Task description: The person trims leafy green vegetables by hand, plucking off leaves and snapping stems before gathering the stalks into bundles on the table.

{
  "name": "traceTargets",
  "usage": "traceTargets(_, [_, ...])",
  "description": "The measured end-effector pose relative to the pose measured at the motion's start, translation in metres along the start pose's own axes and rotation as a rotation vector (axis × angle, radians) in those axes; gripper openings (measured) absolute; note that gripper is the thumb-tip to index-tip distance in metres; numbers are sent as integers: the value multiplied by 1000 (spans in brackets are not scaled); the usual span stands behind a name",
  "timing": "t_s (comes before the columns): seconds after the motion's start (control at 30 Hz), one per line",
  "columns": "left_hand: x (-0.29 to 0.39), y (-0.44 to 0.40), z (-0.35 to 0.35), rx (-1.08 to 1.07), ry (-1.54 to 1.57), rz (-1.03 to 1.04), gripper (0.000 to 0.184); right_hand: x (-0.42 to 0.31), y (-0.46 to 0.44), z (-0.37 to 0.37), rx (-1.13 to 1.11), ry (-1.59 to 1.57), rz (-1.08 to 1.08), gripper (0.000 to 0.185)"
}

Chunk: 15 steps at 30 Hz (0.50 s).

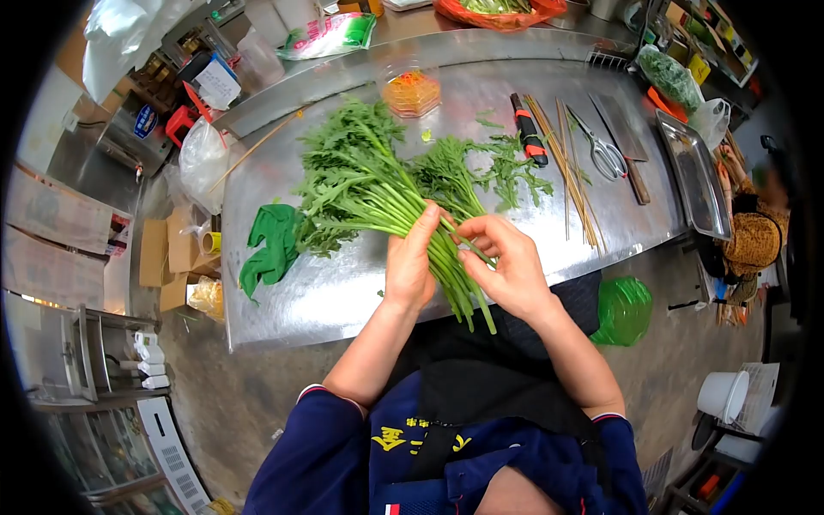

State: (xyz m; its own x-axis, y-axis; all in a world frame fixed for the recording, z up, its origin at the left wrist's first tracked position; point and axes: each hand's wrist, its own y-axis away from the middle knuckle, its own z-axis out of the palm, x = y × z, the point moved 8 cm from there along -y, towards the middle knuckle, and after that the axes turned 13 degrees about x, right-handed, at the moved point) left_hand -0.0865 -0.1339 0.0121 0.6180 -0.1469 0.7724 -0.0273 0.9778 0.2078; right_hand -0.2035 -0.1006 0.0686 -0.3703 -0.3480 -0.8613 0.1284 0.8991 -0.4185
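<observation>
My left hand (409,262) is wrapped round a thick bunch of leafy greens (378,193), with frilly leaves up to the left and pale cut stems down to the right. Close beside it, my right hand (508,266) pinches a single stem at the bunch's right side; its fingertips are partly hidden. More of the same greens (452,172) lie on the steel table (300,313) just behind the bunch, with loose sprigs (515,176) to their right. A green cloth or glove (270,249) lies left of the bunch.
A clear tub of orange shreds (411,93) stands at the back. To the right lie a red-and-black tool (529,130), thin wooden sticks (566,172), scissors (598,146), a cleaver (620,137) and a metal tray (693,176). A green bag (622,311) hangs below the front edge. Another person (755,236) is at far right.
</observation>
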Motion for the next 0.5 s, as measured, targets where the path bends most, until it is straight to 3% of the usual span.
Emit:
traceTargets(0.03, [-2,-2,-1,22,23,2,18,7,5,0,1,-38,76,19])
traceTargets(0.2, [-6,-3,-7,14,114,-56,15,-9,14,6,-11,220,-76,17])
traceTargets(0.33, [-6,-1,-10,34,125,-93,15,5,12,2,4,229,44,12])
traceTargets(0.5, [-3,-4,-9,-6,116,24,14,-5,-4,-12,80,257,-252,11])
